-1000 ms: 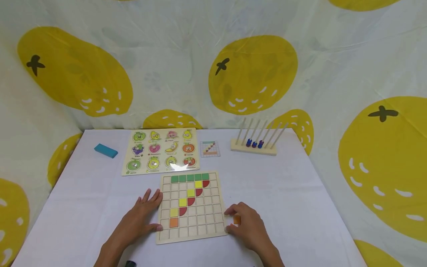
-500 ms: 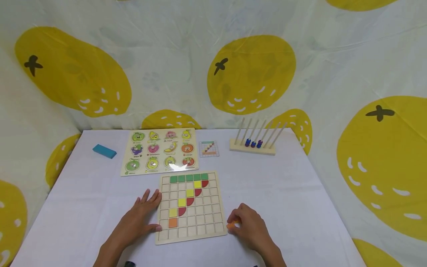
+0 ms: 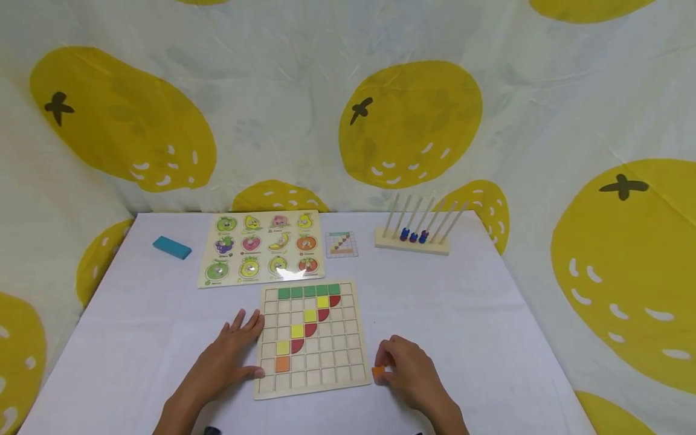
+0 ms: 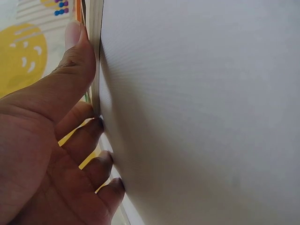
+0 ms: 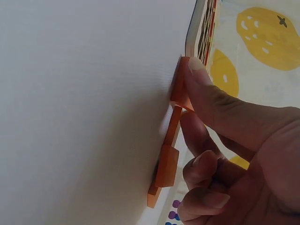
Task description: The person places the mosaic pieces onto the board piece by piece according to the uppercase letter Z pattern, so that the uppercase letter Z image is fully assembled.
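Observation:
A wooden grid board (image 3: 327,359) lies on the table with a green row (image 3: 309,291) near its top. Yellow squares (image 3: 297,331) and red quarter-circles (image 3: 310,330) run diagonally below, ending at an orange square (image 3: 282,364). My left hand (image 3: 224,356) rests at the board's left side, fingers spread and thumb over the edge; the left wrist view shows the thumb (image 4: 77,61) there. Beside the lower right corner, my right hand (image 3: 410,371) pinches an orange square tile (image 3: 378,373) between thumb and finger. Several more orange tiles (image 5: 167,166) lie under that hand in the right wrist view.
Behind the board lies a fruit puzzle (image 3: 261,279), with a small pattern card (image 3: 341,244) to its right. A pegged wooden stand (image 3: 413,244) with blue and red beads is at the back right. A teal block (image 3: 172,247) lies at the back left.
The right hand's thumb and finger, spread apart a second ago, have come together on an orange tile and drawn it slightly nearer the front. The left hand stays at the board.

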Demonstrator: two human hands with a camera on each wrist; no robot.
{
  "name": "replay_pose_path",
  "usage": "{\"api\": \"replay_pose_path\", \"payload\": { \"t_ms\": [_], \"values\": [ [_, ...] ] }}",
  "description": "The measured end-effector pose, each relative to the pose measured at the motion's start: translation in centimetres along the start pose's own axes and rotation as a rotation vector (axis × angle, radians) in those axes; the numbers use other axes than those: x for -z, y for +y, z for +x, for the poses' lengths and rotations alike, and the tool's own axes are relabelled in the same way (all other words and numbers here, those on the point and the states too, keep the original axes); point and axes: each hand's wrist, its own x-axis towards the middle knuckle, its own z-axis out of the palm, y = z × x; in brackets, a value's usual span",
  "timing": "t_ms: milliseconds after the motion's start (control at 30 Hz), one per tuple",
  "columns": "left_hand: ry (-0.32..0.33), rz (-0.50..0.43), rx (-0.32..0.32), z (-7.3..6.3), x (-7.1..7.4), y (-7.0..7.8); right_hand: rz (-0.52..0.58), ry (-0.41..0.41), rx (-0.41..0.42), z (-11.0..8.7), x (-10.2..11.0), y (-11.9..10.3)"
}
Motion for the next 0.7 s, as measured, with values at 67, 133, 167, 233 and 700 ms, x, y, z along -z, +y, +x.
{"api": "replay_pose_path", "payload": {
  "t_ms": [67,133,167,233,700],
  "values": [
    [0.002,-0.001,-0.002,0.0,0.0,0.0,0.017,0.015,-0.004,0.0,0.1,0.0],
    [0.002,0.0,-0.003,-0.1,0.0,0.0,0.039,0.034,-0.002,0.0,0.2,0.0],
    [0.002,0.001,-0.002,-0.1,0.0,0.1,0.055,0.047,0.008,0.0,0.2,0.1],
    [0.004,0.013,-0.005,-0.1,0.1,0.1,0.094,0.067,0.031,0.2,0.3,0.0],
    [-0.003,0.004,0.009,-0.1,0.3,0.5,0.272,-0.013,0.165,2.1,-2.0,-4.1]
  ]
}}
